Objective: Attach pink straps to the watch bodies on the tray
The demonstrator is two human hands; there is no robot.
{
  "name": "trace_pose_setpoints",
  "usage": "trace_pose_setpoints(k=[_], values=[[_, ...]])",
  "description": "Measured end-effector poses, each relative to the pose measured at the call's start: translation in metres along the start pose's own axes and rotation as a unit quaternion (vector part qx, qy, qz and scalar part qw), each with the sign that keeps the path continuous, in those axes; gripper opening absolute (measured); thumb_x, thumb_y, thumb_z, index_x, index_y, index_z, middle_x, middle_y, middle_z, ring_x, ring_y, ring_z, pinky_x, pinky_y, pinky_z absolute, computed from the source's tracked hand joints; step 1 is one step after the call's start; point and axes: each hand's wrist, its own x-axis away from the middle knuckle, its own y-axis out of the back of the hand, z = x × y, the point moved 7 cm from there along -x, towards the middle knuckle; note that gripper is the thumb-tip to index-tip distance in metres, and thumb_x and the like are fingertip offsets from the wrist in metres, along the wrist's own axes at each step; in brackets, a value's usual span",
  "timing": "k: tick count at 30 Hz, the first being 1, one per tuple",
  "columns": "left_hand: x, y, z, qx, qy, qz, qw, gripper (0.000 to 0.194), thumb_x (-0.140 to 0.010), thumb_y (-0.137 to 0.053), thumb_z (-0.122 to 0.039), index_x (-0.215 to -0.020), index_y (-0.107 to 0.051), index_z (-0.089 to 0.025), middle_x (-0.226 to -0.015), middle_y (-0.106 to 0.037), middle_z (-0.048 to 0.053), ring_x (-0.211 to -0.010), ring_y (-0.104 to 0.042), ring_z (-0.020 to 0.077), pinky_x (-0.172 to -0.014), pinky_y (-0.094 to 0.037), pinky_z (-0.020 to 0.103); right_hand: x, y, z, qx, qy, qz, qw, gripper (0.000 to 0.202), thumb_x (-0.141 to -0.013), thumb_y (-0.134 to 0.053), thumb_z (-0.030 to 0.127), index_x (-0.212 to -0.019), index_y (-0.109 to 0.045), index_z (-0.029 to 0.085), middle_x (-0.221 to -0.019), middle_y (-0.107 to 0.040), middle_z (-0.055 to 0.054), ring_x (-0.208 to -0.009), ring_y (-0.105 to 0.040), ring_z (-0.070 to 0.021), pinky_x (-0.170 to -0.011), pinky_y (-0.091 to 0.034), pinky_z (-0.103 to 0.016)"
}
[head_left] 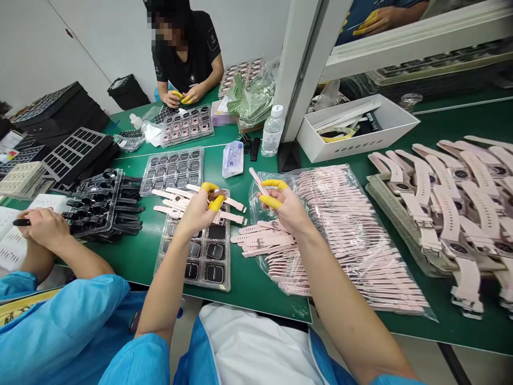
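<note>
My left hand (197, 213), yellow cots on its thumb and forefinger, pinches a small watch case (217, 194) above a clear plastic tray (226, 267). Square dark-screened watch cases (215, 251) fill this tray's near pockets, and several pale pink straps (170, 209) lie across its far end. In my right hand (287, 207), also with yellow cots, is one pink watch strap (256, 179), its free end pointing up and away. Beneath that hand is a loose bunch of pink straps (260, 239), beside a clear bag densely packed with pink straps (348, 235).
At right, assembled pink watches (457, 203) are heaped on stacked trays. Behind stand a water bottle (273, 132), a white box (356, 136) and a metal post (298, 80). A co-worker's hands (48, 227) are near black watches (94, 206) at left; another person sits opposite.
</note>
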Motion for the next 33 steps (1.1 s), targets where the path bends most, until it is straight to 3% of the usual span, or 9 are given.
trace_pose_setpoints(k=[3,7,12,15,18,21,24,28,33], values=[[-0.016,-0.025,0.023,0.157,0.012,-0.042,0.987,0.025,-0.097,-0.063,-0.039,-0.111,-0.051,-0.022,-0.108,-0.074,0.009,-0.085,-0.07,0.016,-0.076,-0.054,0.03,-0.001,-0.001,-0.004,-0.024,0.013,0.011,1.0,0.054,-0.072,-0.09,0.039,-0.117,-0.063,0.027,-0.116,-0.071,-0.005,-0.094,-0.067,-0.019,-0.083,-0.058,-0.035],[-0.019,-0.043,0.046,0.236,0.036,-0.068,0.969,0.034,-0.094,-0.068,-0.046,-0.106,-0.047,-0.022,-0.101,-0.075,0.007,-0.066,-0.062,0.0106,-0.058,-0.047,0.023,0.002,-0.015,-0.004,-0.016,0.042,0.059,0.997,0.067,-0.071,-0.092,0.04,-0.13,-0.061,0.029,-0.129,-0.066,-0.008,-0.106,-0.066,-0.0215,-0.093,-0.057,-0.039],[-0.015,-0.044,0.049,0.25,0.026,-0.075,0.965,0.034,-0.096,-0.064,-0.048,-0.105,-0.043,-0.023,-0.102,-0.073,0.006,-0.065,-0.061,0.0101,-0.052,-0.043,0.021,0.01,-0.023,0.01,0.053,0.071,0.007,0.996,0.054,-0.075,-0.087,0.057,-0.117,-0.07,0.027,-0.107,-0.064,-0.006,-0.095,-0.062,-0.0237,-0.082,-0.056,-0.04],[-0.014,-0.049,0.048,0.233,0.011,-0.065,0.97,0.029,-0.1,-0.059,-0.045,-0.107,-0.041,-0.023,-0.104,-0.071,0.005,-0.066,-0.059,0.0088,-0.058,-0.047,0.022,0.016,-0.024,0.024,0.086,0.094,-0.023,0.992,0.05,-0.074,-0.082,0.072,-0.092,-0.072,0.026,-0.099,-0.059,-0.007,-0.094,-0.062,-0.0261,-0.077,-0.055,-0.04],[-0.012,-0.059,0.045,0.195,-0.009,-0.024,0.98,0.025,-0.103,-0.054,-0.041,-0.116,-0.043,-0.022,-0.111,-0.069,0.008,-0.073,-0.061,0.0099,-0.07,-0.054,0.026,0.021,-0.034,0.02,0.021,0.046,0.014,0.999,0.055,-0.079,-0.071,0.08,-0.083,-0.065,0.026,-0.088,-0.058,-0.006,-0.079,-0.062,-0.0231,-0.067,-0.053,-0.038],[-0.009,-0.063,0.037,0.136,-0.047,0.013,0.99,0.027,-0.105,-0.049,-0.034,-0.127,-0.048,-0.019,-0.121,-0.068,0.013,-0.091,-0.068,0.0153,-0.087,-0.058,0.034,0.027,-0.058,-0.002,-0.066,-0.067,0.1,0.99,0.051,-0.085,-0.07,0.075,-0.087,-0.058,0.026,-0.064,-0.049,0.004,-0.053,-0.048,-0.0151,-0.051,-0.041,-0.03],[-0.006,-0.064,0.025,0.05,-0.11,0.043,0.992,0.031,-0.103,-0.046,-0.024,-0.132,-0.056,-0.018,-0.127,-0.068,0.015,-0.113,-0.067,0.0222,-0.103,-0.055,0.041,0.034,-0.077,-0.019,-0.106,-0.124,0.158,0.974,0.045,-0.088,-0.073,0.065,-0.088,-0.051,0.026,-0.058,-0.048,0.008,-0.044,-0.04,-0.0106,-0.046,-0.033,-0.025],[-0.001,-0.067,0.016,-0.025,-0.181,0.081,0.98,0.049,-0.093,-0.042,-0.008,-0.137,-0.06,-0.02,-0.133,-0.067,0.013,-0.122,-0.064,0.024,-0.108,-0.052,0.044,0.034,-0.077,-0.026,-0.071,-0.131,0.142,0.978,0.045,-0.086,-0.075,0.062,-0.085,-0.053,0.023,-0.055,-0.055,0.007,-0.043,-0.042,-0.0097,-0.044,-0.034,-0.024],[0.0,-0.067,0.013,-0.032,-0.192,0.078,0.978,0.054,-0.091,-0.041,-0.006,-0.139,-0.06,-0.02,-0.132,-0.067,0.013,-0.122,-0.063,0.0235,-0.107,-0.053,0.043,0.032,-0.069,-0.027,-0.046,-0.159,0.109,0.98,0.049,-0.08,-0.078,0.065,-0.081,-0.055,0.022,-0.052,-0.054,0.005,-0.041,-0.04,-0.0096,-0.036,-0.024,-0.021]])
